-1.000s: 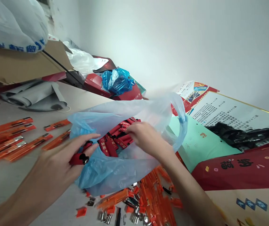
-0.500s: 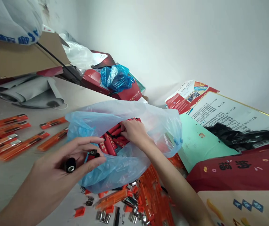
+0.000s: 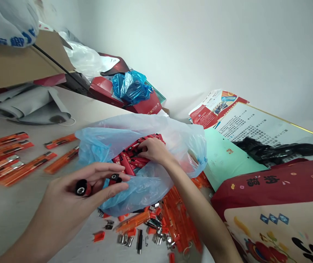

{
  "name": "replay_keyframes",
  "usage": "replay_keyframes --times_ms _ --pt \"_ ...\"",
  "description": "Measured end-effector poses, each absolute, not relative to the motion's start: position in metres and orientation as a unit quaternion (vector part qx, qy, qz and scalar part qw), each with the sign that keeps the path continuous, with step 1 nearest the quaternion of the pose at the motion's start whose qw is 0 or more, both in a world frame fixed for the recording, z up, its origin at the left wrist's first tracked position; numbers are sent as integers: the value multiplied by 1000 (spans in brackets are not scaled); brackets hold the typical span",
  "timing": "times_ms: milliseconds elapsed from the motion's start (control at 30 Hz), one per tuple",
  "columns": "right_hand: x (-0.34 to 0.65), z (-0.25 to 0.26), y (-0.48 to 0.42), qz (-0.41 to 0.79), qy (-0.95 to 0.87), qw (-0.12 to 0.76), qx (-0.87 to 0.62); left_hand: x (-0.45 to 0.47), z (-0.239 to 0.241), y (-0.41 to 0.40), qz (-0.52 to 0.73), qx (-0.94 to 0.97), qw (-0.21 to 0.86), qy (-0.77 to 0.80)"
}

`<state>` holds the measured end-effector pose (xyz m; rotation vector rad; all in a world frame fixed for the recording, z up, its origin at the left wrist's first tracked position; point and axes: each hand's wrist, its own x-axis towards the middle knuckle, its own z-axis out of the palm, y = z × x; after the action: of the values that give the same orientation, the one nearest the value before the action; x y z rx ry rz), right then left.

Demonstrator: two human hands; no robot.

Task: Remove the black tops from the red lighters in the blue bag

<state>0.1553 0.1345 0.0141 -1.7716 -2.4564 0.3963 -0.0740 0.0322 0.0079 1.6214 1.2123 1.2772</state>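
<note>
In the head view my left hand [image 3: 63,197] is curled around small red tubes with black ends. One black end [image 3: 81,188] with a pale ring shows against the palm, another [image 3: 115,178] between fingers and thumb. To its right lies an open, translucent blue plastic bag [image 3: 145,195]. Several red tubes [image 3: 127,164] with gold marks and black parts are heaped inside. My right hand [image 3: 156,150] reaches into the bag with bent fingers on the heap. The fingertips are partly hidden, so what they grip, if anything, I cannot make out.
Orange clear strips [image 3: 25,168] lie at left. Below the bag are orange plastic pieces [image 3: 180,219] and small metal parts [image 3: 159,237]. A red and cream bag [image 3: 268,208] stands at right by a green sheet [image 3: 227,153]. Boxes and a blue bag [image 3: 131,87] line the back.
The view has shifted slightly. My left hand has moved a little to the right relative to the blue bag. My right hand stays in the heap of red tubes.
</note>
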Motion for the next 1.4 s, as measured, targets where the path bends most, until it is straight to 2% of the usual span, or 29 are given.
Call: replay_keyframes --times_ms 300,633,700,800,933,1033,1167,1267,1333,1400 --pt "175 1 113 155 -816 135 -541 -73 9 28 479 618 413 467" --pt "171 10 59 191 -768 317 -522 -74 7 28 484 629 385 472" --pt "167 14 35 317 -702 387 -507 -73 7 28 491 632 382 463" --pt "161 18 4 456 -622 429 -471 -70 7 24 492 641 389 443" --pt "154 18 -14 528 -568 449 -444 -68 9 20 485 652 389 433" --pt "152 14 -15 517 -549 462 -468 -71 11 23 465 669 353 461" --pt "153 2 -11 484 -497 484 -533 -79 3 34 394 732 226 507" --pt "156 -2 -6 439 -497 487 -568 -84 -9 43 339 773 169 509" --pt "160 1 3 385 -533 472 -587 -85 -17 46 325 792 142 498" --pt "165 8 23 318 -604 418 -600 -83 -22 48 322 806 114 484"
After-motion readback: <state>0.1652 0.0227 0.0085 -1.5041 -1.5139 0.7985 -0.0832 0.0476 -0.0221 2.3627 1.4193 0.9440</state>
